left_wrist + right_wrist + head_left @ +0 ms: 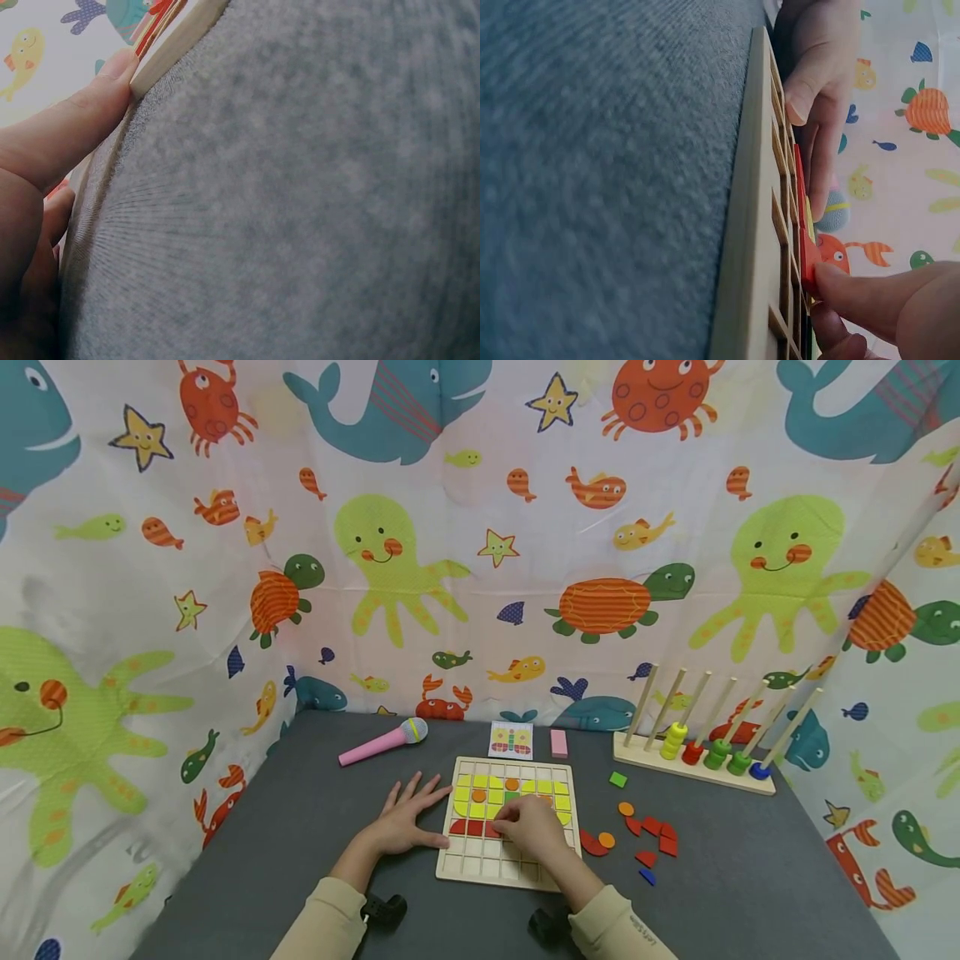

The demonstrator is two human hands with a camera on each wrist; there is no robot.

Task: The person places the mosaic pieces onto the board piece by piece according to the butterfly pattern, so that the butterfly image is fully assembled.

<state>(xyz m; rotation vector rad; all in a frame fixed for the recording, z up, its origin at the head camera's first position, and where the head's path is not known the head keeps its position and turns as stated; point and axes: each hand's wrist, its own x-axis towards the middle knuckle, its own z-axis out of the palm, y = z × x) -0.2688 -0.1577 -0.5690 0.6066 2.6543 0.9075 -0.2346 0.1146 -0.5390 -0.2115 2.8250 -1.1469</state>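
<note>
A wooden grid board (498,881) lies on the table, its upper cells filled with yellow, orange and green pieces and a row of red ones below. My left hand (405,822) is spread flat at the board's left side, thumb (97,105) against its edge. Over the middle of the board, my right hand (534,828) has thumb and fingers together on a red tile (808,259) at the red row. In the head view that hand covers part of the row. Empty cells show along the bottom of the grid.
Loose red pieces (667,839), orange discs (626,809), a blue piece (648,877) and a green square (618,779) lie right of the board. Behind it are a picture card (512,740) and a pink block (558,743). A pink microphone (375,747) and a peg stand (693,768) flank them.
</note>
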